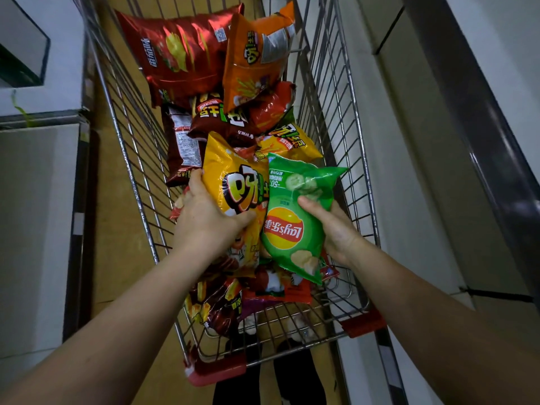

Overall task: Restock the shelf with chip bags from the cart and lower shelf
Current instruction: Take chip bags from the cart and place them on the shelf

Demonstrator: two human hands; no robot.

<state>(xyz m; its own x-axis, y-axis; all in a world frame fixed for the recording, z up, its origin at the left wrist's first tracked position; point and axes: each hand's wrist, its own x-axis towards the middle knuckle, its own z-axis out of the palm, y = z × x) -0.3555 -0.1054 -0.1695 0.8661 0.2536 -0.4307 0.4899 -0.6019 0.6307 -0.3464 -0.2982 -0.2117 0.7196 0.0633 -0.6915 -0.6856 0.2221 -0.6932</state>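
I look down into a wire cart (330,92) half full of chip bags. My left hand (204,217) grips a yellow bag (233,182) by its left edge, thumb hooked across the front near the bottom of the big printed letters, fingers wrapped round behind. My right hand (333,226) holds a green bag (292,223) from its right side, thumb pressed on the front just under the cucumber picture, the other fingers curled behind and out of sight. The two bags touch along their inner edges, the green one overlapping the yellow one's right side, and both are lifted a little above the heap in the cart.

Farther down the cart lies a big red bag (175,54) with an orange bag (254,57) tilted over its right edge. Below those sit a dark maroon bag (216,118) and a second maroon one turned back side up (182,144), and another yellow bag (289,141) peeks out just beyond the green one. Under my wrists are more bags: a dark one with fries printed on it (216,308) and a red-orange one (277,287).

A pale cabinet (35,200) stands left of the cart, and a light wall panel (409,171) runs along the right.
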